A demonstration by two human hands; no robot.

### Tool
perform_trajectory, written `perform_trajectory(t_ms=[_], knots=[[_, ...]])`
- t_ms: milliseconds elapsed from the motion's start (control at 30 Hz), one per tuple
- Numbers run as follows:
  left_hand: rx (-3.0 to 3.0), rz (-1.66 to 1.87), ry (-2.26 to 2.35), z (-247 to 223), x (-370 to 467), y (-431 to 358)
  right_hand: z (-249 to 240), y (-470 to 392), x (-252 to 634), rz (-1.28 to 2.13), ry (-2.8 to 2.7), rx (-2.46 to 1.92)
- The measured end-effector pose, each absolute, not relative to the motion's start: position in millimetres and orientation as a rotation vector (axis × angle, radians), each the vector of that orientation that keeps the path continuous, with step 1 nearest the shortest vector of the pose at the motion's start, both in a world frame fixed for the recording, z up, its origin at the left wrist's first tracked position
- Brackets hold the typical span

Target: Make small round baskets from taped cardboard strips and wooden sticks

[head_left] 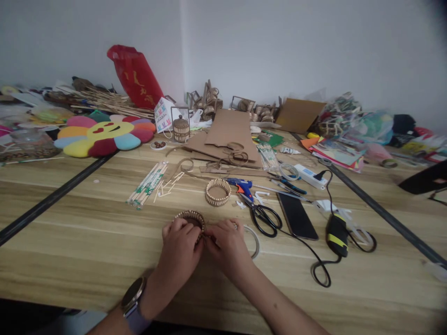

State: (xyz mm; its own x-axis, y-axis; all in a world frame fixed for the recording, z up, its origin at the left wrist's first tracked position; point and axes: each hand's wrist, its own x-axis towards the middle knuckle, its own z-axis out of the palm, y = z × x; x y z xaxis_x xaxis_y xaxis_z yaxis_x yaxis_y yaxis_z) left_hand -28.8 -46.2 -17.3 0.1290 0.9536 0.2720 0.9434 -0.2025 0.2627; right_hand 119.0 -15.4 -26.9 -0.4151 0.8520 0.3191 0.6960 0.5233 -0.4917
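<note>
My left hand (181, 242), with a watch on its wrist, is closed round a small round basket (190, 215) made of short sticks and brown cardboard. Its fingers reach over the rim, and much of the basket is hidden behind them. At the basket's right side my right hand (226, 242) has its thumb and fingers pinched together; what lies between them is too small to make out. Just beyond the hands stands a second round stick basket (218, 193). A roll of tape (256, 242) lies partly behind my right hand.
Right of the hands are black-handled scissors (266, 219), a blue glue gun (240, 185), a phone (298, 216) and a corded black-and-yellow tool (337, 235). Loose sticks (169, 186) and bagged sticks (148, 184) lie left. Cardboard sheets (230, 132) and a finished handled basket (181, 128) stand behind.
</note>
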Motion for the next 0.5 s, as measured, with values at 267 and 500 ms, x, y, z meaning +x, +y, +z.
perform_trajectory(t_ms=[267,500], knots=[[2.345,0.631,1.956,-17.2,-28.6,-46.6,-23.5,-16.2,117.5,0.376,-2.210,-1.295],[2.383,0.640,1.933,-19.3,-29.1,-45.7,-23.1,-15.1,112.7,0.369,-2.150,-1.365]])
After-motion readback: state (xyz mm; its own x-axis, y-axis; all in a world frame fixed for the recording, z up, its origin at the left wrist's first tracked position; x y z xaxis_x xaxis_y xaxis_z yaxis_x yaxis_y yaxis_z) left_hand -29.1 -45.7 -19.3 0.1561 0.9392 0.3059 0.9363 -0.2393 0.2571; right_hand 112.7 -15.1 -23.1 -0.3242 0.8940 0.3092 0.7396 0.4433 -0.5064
